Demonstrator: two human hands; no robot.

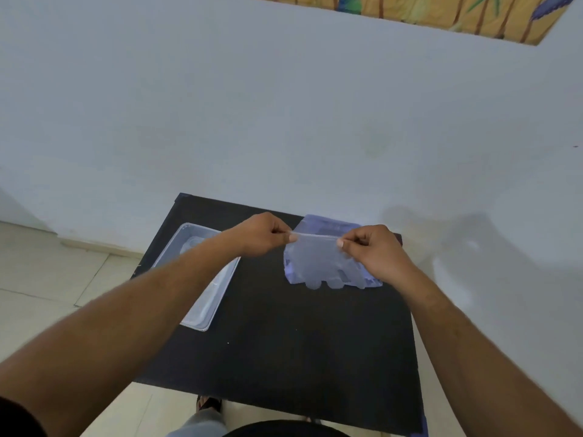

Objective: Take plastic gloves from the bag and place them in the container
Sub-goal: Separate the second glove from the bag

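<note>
Both hands pinch a clear plastic glove at centre frame, left hand and right hand gripping its cuff above the bag; the container sits centre-left on the black worktop.

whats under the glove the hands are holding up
The bag lies on the table under and behind the glove, which both the left hand and the right hand pinch by its cuff. The bag's purple edges show around it; its contents are hidden.
</note>
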